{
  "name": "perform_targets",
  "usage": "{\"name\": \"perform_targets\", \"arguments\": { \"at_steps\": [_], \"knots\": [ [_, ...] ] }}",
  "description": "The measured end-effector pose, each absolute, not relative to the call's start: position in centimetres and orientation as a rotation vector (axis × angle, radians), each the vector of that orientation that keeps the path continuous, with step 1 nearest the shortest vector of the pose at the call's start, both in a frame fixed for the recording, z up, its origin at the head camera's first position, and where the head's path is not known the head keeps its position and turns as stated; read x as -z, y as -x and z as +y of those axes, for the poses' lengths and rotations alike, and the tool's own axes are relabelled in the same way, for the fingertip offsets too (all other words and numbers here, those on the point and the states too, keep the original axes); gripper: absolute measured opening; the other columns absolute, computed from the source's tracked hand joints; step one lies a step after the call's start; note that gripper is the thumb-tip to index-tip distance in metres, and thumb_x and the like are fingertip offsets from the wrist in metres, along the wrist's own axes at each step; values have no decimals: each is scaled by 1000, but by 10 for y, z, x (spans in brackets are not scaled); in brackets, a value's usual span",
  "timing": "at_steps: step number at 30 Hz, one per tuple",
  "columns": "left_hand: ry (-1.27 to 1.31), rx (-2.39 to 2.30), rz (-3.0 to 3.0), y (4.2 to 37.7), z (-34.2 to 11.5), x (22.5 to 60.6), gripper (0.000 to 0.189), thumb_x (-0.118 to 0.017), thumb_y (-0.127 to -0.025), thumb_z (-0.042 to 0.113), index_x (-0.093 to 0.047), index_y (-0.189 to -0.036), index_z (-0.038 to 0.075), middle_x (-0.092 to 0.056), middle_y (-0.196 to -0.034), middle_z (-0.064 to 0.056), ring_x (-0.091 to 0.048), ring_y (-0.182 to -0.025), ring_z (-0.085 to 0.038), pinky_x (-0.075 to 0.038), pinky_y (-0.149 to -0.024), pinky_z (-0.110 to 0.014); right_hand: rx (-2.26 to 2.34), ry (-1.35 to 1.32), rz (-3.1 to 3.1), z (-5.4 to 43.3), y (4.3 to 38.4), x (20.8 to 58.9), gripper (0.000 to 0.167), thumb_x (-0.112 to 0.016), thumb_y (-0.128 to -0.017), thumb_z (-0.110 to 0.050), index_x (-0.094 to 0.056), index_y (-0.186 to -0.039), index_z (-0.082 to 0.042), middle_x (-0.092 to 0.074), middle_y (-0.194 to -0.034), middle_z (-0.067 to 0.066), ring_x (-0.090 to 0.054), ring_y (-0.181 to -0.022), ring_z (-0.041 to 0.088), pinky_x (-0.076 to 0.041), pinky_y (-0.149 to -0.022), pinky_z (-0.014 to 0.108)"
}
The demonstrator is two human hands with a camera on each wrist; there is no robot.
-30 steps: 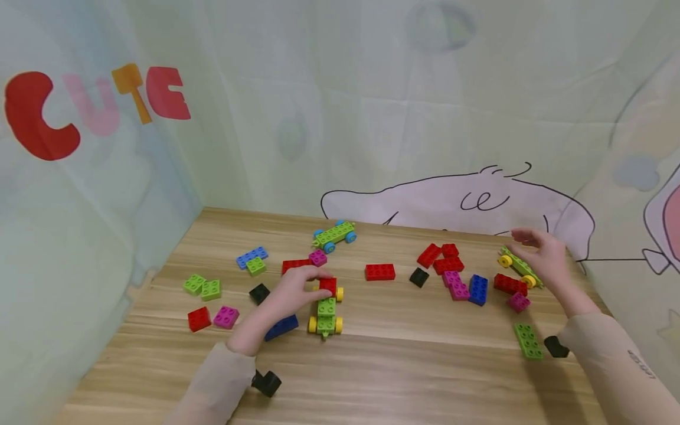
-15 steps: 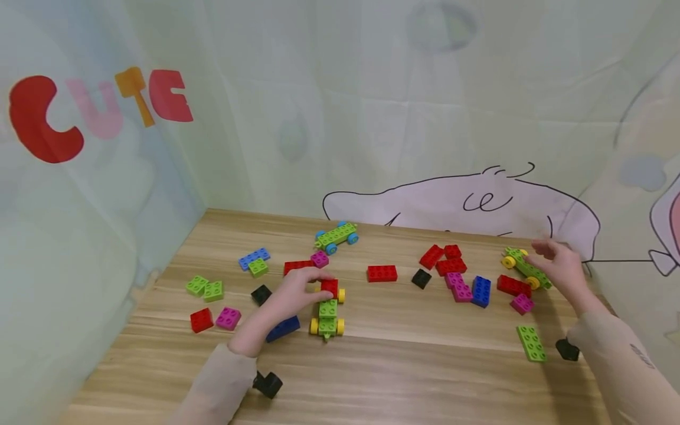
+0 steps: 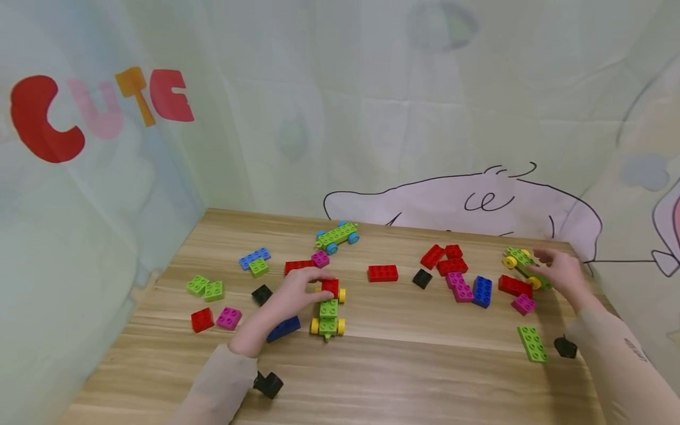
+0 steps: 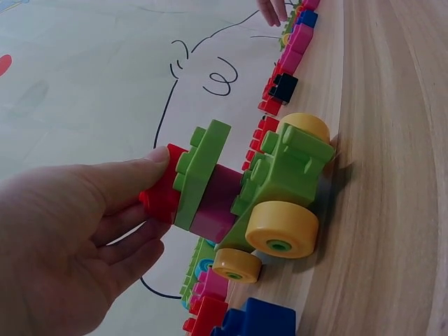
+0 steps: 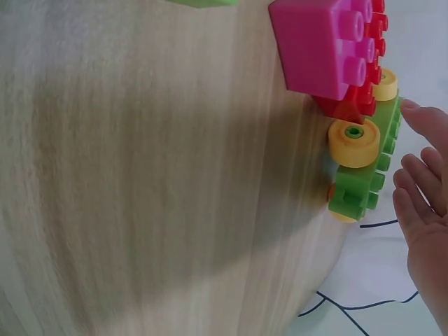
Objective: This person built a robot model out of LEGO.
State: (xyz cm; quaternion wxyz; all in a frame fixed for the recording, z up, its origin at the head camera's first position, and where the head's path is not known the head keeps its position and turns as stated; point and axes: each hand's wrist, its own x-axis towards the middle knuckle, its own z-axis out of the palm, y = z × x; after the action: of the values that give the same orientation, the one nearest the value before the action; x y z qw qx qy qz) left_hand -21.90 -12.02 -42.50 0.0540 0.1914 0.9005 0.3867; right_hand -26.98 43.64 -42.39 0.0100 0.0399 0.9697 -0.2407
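My left hand point(image 3: 294, 292) pinches a red brick point(image 4: 162, 190) between thumb and fingers. That brick tops a stack: a green brick point(image 4: 203, 175) beneath it, then a magenta brick point(image 4: 215, 210), all on a green toy car base point(image 4: 297, 164) with yellow wheels. At the far right, my right hand point(image 3: 564, 274) hovers beside another green car base point(image 5: 367, 164) with yellow wheels. Its fingers are loosely bent with nothing between them, the thumb tip right at the base's studs. A red brick point(image 3: 515, 285) and a magenta brick point(image 5: 315, 45) lie near this base.
A green car base point(image 3: 337, 236) with blue wheels stands at the back. Red, magenta, black and blue bricks lie right of centre, among them a blue brick point(image 3: 482, 291). Several more bricks lie at the left. A green brick point(image 3: 532, 344) lies near my right sleeve. Behind the table hangs a printed curtain point(image 3: 372, 118).
My right hand has moved to the right and lower, beside the far-right car base. My left hand stays on the red brick. The head view has shifted slightly.
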Motion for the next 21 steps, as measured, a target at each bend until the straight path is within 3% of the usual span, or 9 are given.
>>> {"name": "perform_targets", "arguments": {
  "at_steps": [21],
  "knots": [
    [-591, -1170, 2736, 220, -120, 425, 39, -73, -88, 20, -66, -125, 8, -64, -130, -10, -58, -122, -30, -48, -102, -48, 714, -99, 3049, 439, 276, 441, 56, -65, -92, -10, -42, -134, 18, -45, -131, 43, -46, -112, 53, -39, -98, 65]
  ]
}}
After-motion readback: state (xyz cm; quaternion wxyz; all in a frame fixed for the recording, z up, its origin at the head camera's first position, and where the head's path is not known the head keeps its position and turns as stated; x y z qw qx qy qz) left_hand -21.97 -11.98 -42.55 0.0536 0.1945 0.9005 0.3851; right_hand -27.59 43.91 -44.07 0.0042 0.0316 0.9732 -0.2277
